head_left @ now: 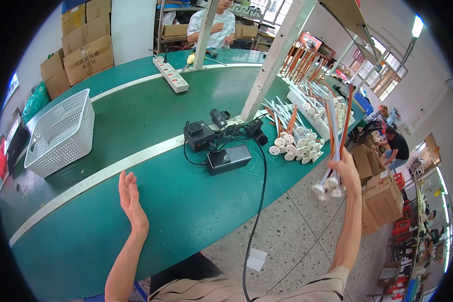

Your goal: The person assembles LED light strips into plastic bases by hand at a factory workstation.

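My left hand (132,205) is raised over the green table (110,236), its fingers stretched out and nothing in it. Off the table's right edge, my right hand (348,172) is closed round a bundle of thin rods (332,118), some whitish and some orange-brown. The bundle stands nearly upright, with its round white ends (330,187) hanging below my fist, slightly blurred. Close to that hand, a heap of similar rods (297,145) lies on the table, the white disc ends facing me.
A power bank (229,159), black adapters (200,136) and a cable (262,196) lie mid-table, beside a metal post (267,75). A white basket (65,133) stands left, a power strip (170,74) farther back. Rods fill a white bin (314,118). A person (221,27) is across the table.
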Demonstrator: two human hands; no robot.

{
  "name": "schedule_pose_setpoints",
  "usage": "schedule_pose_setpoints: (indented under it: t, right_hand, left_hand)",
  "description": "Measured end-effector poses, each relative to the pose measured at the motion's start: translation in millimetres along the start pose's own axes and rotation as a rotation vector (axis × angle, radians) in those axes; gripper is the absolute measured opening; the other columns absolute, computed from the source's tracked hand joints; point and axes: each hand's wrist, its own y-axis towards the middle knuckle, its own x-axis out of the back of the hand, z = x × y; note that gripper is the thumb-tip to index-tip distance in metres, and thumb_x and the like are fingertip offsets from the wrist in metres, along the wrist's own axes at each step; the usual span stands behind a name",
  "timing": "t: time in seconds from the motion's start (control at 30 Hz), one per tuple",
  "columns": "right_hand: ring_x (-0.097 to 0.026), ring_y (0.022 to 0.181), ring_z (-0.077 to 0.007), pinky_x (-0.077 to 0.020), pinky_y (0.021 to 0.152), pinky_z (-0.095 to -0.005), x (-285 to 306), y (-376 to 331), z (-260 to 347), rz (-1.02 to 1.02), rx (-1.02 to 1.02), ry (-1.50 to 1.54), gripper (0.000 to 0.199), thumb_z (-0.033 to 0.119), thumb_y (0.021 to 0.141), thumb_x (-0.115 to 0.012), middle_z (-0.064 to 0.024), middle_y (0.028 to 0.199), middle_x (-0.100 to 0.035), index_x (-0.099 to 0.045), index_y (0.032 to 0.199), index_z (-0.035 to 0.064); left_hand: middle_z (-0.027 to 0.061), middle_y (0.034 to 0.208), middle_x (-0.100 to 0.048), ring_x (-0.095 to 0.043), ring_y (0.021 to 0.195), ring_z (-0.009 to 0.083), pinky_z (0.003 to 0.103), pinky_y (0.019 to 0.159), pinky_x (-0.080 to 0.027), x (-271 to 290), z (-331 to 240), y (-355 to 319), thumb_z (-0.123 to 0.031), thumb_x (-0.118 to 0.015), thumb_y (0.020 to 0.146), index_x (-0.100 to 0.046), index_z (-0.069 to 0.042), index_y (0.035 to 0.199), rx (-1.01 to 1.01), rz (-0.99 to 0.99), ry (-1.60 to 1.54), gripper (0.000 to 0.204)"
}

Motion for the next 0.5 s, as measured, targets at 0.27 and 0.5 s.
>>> schedule_pose_setpoints:
  t: [0.27,0.5]
  right_hand:
    - [-0.065,0.096,-0.0391,-0.0496,0.08,-0.0434,-20.3,178.9,12.3,-0.097,-0.024,-0.654,0.042,0.009,0.064,-0.064,-0.027,0.1,-0.066,-0.059,0.103,-0.0055]
    - [-0.06,0.111,-0.042,-0.0486,0.092,-0.049,-70.1,226.2,-40.3,-0.153,-0.212,-0.889,0.038,0.013,0.073,-0.058,-0.0238,0.115,-0.065,-0.067,0.107,-0.0012]
  left_hand:
    - [0.0148,0.14,-0.044,-0.04,0.131,0.0258,0.037,0.113,-0.027,-1.3,-0.6,-0.2,-0.036,-0.045,0.101,-0.032,-0.004,0.147,-0.009,-0.011,-0.015,0.057]
    - [0.0133,0.138,-0.045,-0.041,0.13,0.0247,0.039,0.116,-0.024,1.4,-4.3,-3.9,-0.033,-0.043,0.102,-0.034,-0.003,0.145,-0.005,0.042,0.023,0.053]
